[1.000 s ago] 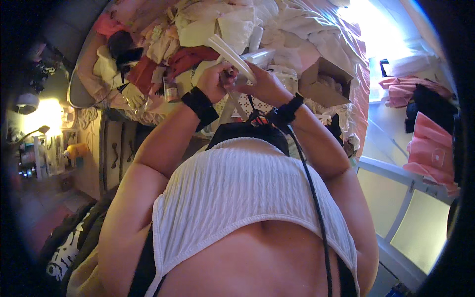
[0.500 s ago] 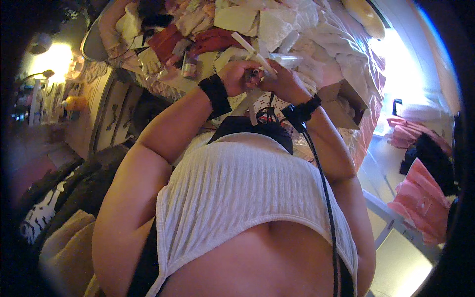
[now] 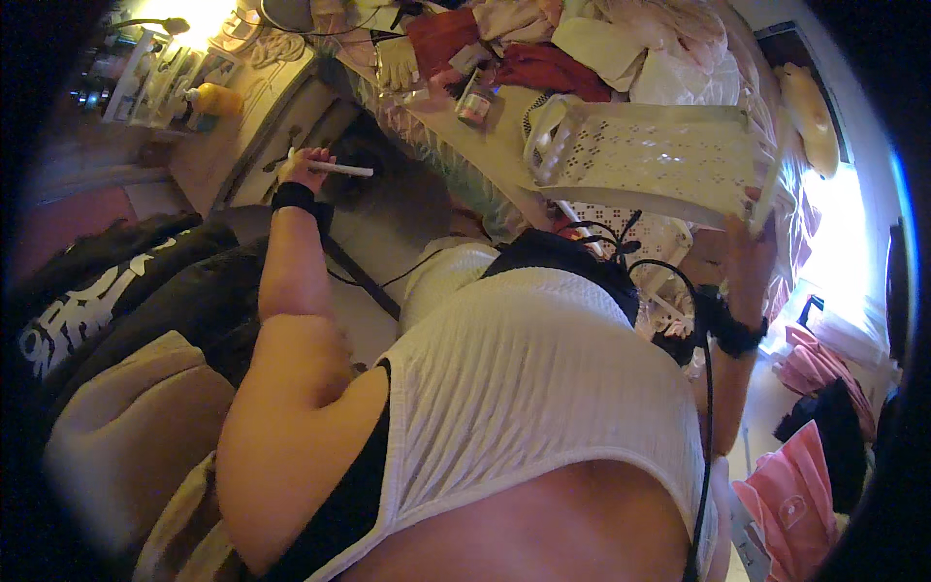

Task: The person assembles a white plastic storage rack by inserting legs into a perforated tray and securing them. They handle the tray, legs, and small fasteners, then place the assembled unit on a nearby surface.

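Off to the left, my left hand (image 3: 308, 167) is closed around a slim white tube (image 3: 344, 170), which points right across the dark gap beside the bed. My right hand (image 3: 749, 254) grips the right end of a white perforated plastic basket (image 3: 645, 145). That basket is tilted above the bed, and my fingers are partly hidden at its edge. Another white piece with patterned holes (image 3: 630, 221) shows below it, close to my body. A small bottle with a pinkish label (image 3: 474, 99) lies left of the basket.
Heaped clothes, including a red cloth (image 3: 441, 44) and a pale glove (image 3: 396, 64), cover the bed's far part. A lit lamp (image 3: 199, 21) and an orange bottle (image 3: 215, 100) are at far left. Pink fabric (image 3: 795, 500) lies at right. A black cable (image 3: 706, 417) crosses my front.
My hands, together over the bed with white tubes, have parted. The left moved far left with one tube; the right moved right and holds the perforated basket. My view has turned left.
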The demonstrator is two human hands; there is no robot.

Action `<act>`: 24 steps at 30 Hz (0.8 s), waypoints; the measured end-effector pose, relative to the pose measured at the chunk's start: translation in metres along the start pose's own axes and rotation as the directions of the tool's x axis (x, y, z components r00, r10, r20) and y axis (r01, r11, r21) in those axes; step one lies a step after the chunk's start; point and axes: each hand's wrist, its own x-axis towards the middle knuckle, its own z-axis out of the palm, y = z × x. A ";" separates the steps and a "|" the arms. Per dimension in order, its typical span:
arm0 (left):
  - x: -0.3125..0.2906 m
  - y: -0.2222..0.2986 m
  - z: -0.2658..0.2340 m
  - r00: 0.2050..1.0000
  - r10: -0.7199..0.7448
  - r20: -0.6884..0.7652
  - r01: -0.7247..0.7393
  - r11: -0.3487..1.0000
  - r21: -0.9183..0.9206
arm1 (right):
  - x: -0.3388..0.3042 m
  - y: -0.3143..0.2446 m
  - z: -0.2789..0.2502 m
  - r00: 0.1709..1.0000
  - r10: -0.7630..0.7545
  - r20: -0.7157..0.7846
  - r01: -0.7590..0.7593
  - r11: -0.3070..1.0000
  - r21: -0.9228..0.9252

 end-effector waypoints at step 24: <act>-0.182 -0.114 0.312 0.565 -0.194 0.802 -0.268 0.876 0.400 | -0.056 -0.034 -0.042 0.964 0.109 -0.244 -0.048 0.969 0.244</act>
